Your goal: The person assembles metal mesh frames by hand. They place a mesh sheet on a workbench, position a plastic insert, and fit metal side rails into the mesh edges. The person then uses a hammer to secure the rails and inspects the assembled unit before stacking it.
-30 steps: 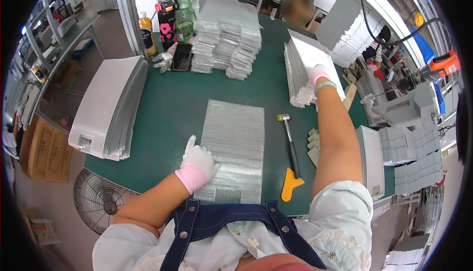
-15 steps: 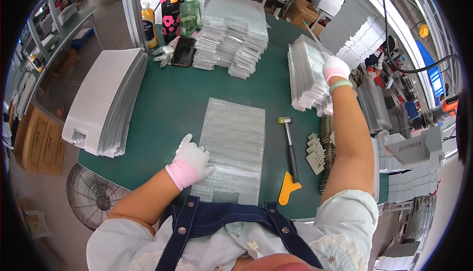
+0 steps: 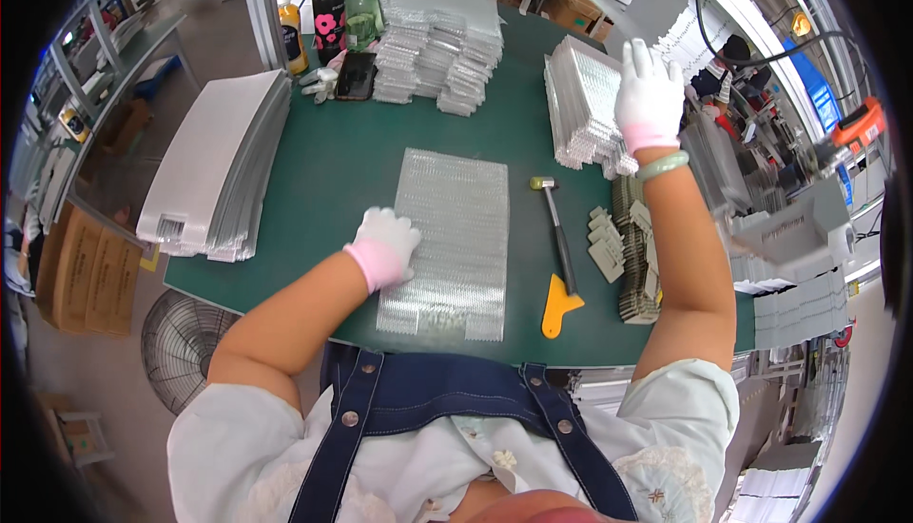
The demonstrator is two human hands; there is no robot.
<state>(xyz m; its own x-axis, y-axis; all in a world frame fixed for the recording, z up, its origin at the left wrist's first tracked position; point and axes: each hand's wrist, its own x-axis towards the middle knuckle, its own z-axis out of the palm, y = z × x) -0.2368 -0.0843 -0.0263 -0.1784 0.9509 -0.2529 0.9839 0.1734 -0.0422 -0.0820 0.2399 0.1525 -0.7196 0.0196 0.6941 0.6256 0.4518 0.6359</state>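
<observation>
A silvery, textured translucent sheet point(image 3: 456, 228) lies flat on the green table in front of me, with its notched end nearest me. My left hand point(image 3: 384, 245), in a white glove with a pink cuff, rests on the sheet's left edge. Its fingers are slightly bent and apart, and nothing shows in them. At the far right, my right hand point(image 3: 650, 95) is at the right side of a stack of similar silvery sheets point(image 3: 582, 105). That gloved hand is open, its fingers stretched and spread; whether it touches the stack I cannot tell.
Right of the sheet lie a mallet point(image 3: 559, 233), a yellow scraper point(image 3: 559, 306), and small beige plastic parts point(image 3: 606, 245) beside a row of similar pieces point(image 3: 635, 266). A tall white-grey sheet stack point(image 3: 214, 162) stands left. Behind are more silvery sheets point(image 3: 437, 48), a phone point(image 3: 356, 76) and bottles point(image 3: 328, 14).
The right hand's fingers have gone from bent over the stack's far right edge to stretched and spread. The left hand's fingers have drawn in a little on the sheet. My view has shifted.
</observation>
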